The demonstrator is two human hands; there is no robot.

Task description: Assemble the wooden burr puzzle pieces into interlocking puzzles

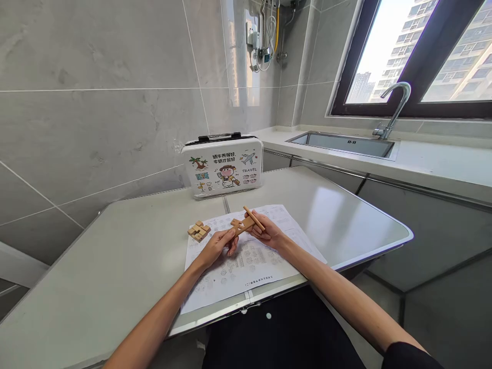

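My left hand [222,245] is closed on the near end of a notched flat wooden puzzle piece [243,226], which has cut-outs near its middle. My right hand [268,231] pinches a slim wooden bar [254,218], held slantwise across the far end of the notched piece. Whether the two pieces are joined or only touching, I cannot tell. Both are held above a printed paper sheet [246,271] covered with small diagrams. To the left of my hands, a cluster of wooden puzzle blocks [199,231] rests at the sheet's left edge.
The sheet lies on a pale folding table [138,266] with a metal-edged seam. A white case with cartoon prints [225,169] stands at the back against the tiled wall. To the right are a counter with a sink [346,143], a faucet [395,107] and a window.
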